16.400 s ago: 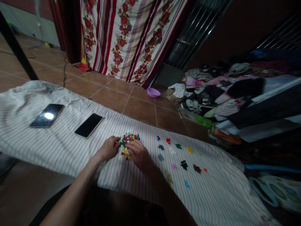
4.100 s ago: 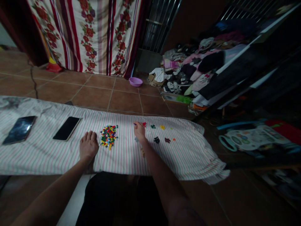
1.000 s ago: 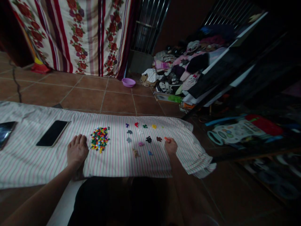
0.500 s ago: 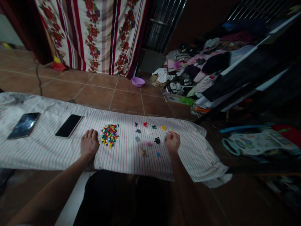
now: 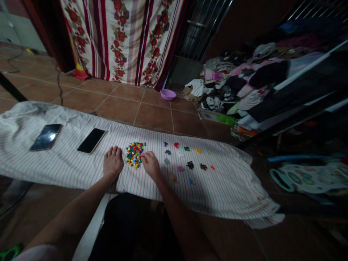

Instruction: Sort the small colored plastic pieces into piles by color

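We see the pile of coloured bits [image 5: 133, 153] on the cloth [image 5: 228, 188], long axis running away from us, left of our right hand [image 5: 151, 165]: nearer, fingertips bunched, pinch unclear. Left hand [image 5: 113, 161]: flat, fingers barely spread.

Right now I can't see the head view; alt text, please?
The right hand is at a pile of mixed-colour pieces on striped cloth, the left hand on its other side. Single-colour clusters lie to the right, two phones to the left.
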`<state>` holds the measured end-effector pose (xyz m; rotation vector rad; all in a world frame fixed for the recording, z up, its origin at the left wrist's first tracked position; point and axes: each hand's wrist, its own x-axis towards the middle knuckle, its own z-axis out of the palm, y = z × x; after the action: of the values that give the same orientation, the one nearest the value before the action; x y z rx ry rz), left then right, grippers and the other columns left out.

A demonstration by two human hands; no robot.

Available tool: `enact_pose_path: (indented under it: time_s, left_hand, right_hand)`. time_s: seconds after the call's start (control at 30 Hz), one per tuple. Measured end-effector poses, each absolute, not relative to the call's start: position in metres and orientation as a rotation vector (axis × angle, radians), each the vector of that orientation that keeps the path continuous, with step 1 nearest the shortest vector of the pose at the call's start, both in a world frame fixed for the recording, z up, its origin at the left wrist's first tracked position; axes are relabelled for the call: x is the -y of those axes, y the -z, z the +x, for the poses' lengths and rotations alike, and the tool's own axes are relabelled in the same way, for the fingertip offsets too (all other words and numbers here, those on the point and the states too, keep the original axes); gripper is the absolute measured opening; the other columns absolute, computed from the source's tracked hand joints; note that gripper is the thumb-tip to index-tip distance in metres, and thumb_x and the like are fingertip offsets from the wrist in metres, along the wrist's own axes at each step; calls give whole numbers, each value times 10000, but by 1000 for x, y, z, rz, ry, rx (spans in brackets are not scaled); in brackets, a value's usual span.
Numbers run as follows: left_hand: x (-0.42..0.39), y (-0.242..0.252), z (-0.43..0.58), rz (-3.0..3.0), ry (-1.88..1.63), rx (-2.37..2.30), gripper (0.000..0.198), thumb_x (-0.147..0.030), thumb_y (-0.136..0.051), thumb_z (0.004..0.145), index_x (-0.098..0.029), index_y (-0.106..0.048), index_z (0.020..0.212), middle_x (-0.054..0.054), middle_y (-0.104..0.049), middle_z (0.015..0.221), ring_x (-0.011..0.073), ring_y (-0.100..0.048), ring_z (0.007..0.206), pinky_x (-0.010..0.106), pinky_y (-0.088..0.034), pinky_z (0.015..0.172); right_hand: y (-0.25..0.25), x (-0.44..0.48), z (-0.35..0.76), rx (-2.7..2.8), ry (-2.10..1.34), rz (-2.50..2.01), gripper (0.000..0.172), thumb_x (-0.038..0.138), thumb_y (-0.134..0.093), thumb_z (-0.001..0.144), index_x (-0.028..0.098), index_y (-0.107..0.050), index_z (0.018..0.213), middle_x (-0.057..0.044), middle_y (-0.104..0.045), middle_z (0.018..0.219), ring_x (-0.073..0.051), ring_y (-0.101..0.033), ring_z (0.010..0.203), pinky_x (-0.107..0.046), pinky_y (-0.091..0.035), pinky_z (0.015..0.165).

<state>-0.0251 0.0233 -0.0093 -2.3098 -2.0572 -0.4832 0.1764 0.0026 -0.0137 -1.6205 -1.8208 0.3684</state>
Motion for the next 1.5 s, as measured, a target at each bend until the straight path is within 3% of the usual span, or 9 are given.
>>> enact_pose_path:
  time_s: [0.37,0.53,0.83,1.1,1.5]
  left_hand:
    - [-23,10,-25,-2339,590,2064,467,-225,-325,939,-100,-568,1318,197,-525,1445,350,-402,1396,513,-361,1082]
    - [-23,10,-25,-2332,603,2072,468,-225,-323,937,-102,-565,1319,192,-521,1449,346,-396,1401,511,-355,1092]
    - [-22,7,-24,-2314,528,2065,471,-237,-295,949,-112,-566,1313,172,-531,1447,339,-408,1392,484,-351,1089]
    - [-22,7,-24,-2320,552,2072,448,-231,-307,941,-132,-573,1288,167,-544,1428,329,-404,1394,472,-351,1082]
    - [-22,11,-25,-2304,548,2052,459,-250,-271,964,-124,-569,1290,166,-550,1424,333,-412,1385,471,-357,1075]
  right_hand:
    - [-10,-11,144,1905,-398,-1959,221,261,-566,910,264,-709,1077,-58,-619,1093,-188,-573,1058,-275,-441,915]
    - [-13,-13,140,1837,-462,-2043,161,247,-579,885,258,-701,989,-52,-610,1083,-194,-553,1068,-283,-431,900]
    - [-1,-12,144,1815,-403,-1928,92,202,-594,852,246,-662,897,-43,-595,975,-195,-557,1011,-306,-433,916]
    - [3,-13,145,1807,-428,-1902,195,192,-633,823,285,-689,986,-36,-594,999,-198,-541,1018,-299,-440,888]
    - [3,-4,142,1735,-422,-1872,117,227,-638,850,278,-699,936,-30,-608,1010,-182,-561,1029,-278,-449,907]
